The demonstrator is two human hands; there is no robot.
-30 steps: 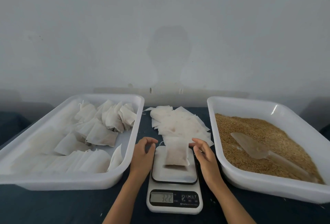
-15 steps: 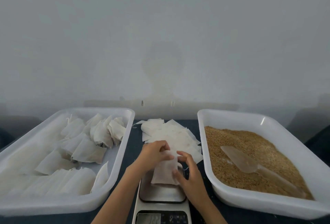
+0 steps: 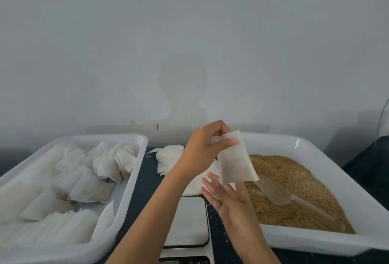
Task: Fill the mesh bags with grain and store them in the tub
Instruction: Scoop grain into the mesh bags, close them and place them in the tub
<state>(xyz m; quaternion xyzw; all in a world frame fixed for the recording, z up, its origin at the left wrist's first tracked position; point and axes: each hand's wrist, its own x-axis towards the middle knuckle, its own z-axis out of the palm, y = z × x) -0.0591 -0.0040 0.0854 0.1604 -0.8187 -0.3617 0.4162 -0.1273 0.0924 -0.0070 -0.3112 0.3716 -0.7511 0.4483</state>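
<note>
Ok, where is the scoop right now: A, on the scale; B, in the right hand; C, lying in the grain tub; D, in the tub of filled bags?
C: the clear plastic scoop lies on the brown grain in the white plastic tub on the right, and neither hand touches it.

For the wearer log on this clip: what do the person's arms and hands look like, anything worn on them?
Both forearms are bare as far as the picture shows, with no sleeve in view. The left hand and right hand wear no gloves. No ring, watch, bracelet or band shows on either wrist or on the fingers in view. Fingernails look short and unpainted, though blur hides fine detail.
</note>
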